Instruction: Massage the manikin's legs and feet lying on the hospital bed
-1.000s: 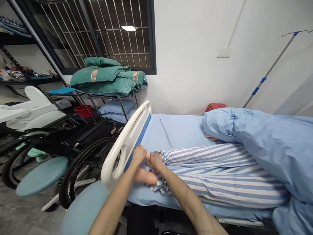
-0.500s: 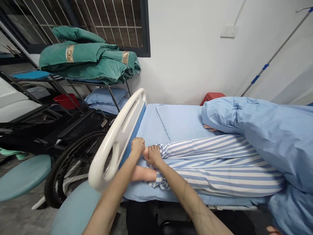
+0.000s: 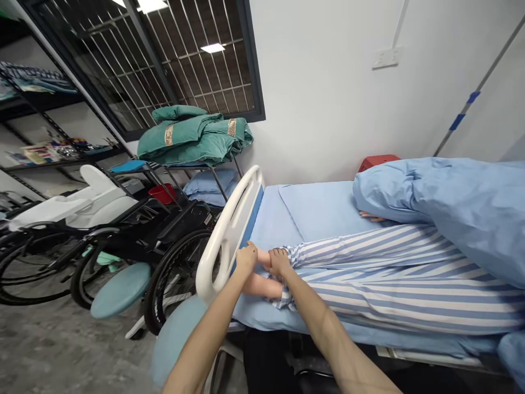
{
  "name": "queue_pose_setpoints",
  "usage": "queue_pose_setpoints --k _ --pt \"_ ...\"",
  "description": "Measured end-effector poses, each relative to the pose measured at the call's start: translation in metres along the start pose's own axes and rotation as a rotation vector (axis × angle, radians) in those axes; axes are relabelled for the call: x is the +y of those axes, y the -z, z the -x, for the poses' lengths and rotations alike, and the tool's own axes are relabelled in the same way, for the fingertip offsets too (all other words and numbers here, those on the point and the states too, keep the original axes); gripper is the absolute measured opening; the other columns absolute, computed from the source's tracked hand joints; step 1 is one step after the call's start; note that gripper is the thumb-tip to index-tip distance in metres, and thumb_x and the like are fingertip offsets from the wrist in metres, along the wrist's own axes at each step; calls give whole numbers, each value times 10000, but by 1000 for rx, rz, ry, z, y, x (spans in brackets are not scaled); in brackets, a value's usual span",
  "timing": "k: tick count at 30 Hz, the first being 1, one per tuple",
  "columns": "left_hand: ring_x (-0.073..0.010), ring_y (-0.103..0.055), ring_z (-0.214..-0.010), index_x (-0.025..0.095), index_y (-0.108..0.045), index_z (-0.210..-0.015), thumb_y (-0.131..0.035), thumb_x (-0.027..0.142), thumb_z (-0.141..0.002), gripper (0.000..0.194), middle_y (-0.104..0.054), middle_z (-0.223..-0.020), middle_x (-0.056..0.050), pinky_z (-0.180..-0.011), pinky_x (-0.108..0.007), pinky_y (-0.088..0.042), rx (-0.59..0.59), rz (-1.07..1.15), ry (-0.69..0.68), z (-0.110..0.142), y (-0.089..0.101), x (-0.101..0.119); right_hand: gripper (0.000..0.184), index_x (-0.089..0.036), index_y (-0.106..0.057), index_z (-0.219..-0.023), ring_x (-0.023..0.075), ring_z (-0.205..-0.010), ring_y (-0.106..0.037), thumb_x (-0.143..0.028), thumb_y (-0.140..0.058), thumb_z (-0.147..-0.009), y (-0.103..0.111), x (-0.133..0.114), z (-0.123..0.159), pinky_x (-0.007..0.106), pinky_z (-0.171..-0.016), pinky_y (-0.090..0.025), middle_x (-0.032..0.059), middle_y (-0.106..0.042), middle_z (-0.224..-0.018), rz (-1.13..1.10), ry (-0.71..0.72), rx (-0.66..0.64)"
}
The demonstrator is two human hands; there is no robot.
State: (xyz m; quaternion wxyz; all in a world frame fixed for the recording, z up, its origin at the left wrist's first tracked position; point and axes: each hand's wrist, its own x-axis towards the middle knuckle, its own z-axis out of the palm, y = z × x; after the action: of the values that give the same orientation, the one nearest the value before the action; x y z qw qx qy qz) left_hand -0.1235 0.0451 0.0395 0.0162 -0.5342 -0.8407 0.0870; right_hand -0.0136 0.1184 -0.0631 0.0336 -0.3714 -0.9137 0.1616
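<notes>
L hand point(image 3: 246, 258) + R hand point(image 3: 280, 261) both closed round upper bare foot point(image 3: 264, 259)

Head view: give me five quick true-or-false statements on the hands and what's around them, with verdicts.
1. The left hand and right hand wear gloves. False: both are bare.
2. Both hands are on the upper foot. True.
3. Striped trousers cover the legs. True.
4. The green quilts lie on the bed. False: they sit on a metal rack beyond the bed.
5. A wheelchair stands beside the bed rail. True.
</notes>
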Motion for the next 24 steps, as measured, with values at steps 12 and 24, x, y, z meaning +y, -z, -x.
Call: queue_pose_setpoints --k 12,24 --pt "-268 -704 -795 -1 -738 -964 -457 47 -904 292 -689 -769 -162 -720 -359 -522 -149 -53 62 -59 2 23 558 -127 -556 -1294 341 -1234 -508 -372 -713 -818 -9 3 -4 445 -1103 -281 186 -591 -1336 -4 3 37" --pt "-322 -725 -994 15 -686 -1189 -382 101 -959 391 -722 -1024 -262 -798 -369 -551 15 96 51 -67 -23 20 532 -127 -556 -1282 326 -1221 -494 -326 -713 -815 -21 7 -10 435 -1105 -287 173 -589 -1320 11 21 78"
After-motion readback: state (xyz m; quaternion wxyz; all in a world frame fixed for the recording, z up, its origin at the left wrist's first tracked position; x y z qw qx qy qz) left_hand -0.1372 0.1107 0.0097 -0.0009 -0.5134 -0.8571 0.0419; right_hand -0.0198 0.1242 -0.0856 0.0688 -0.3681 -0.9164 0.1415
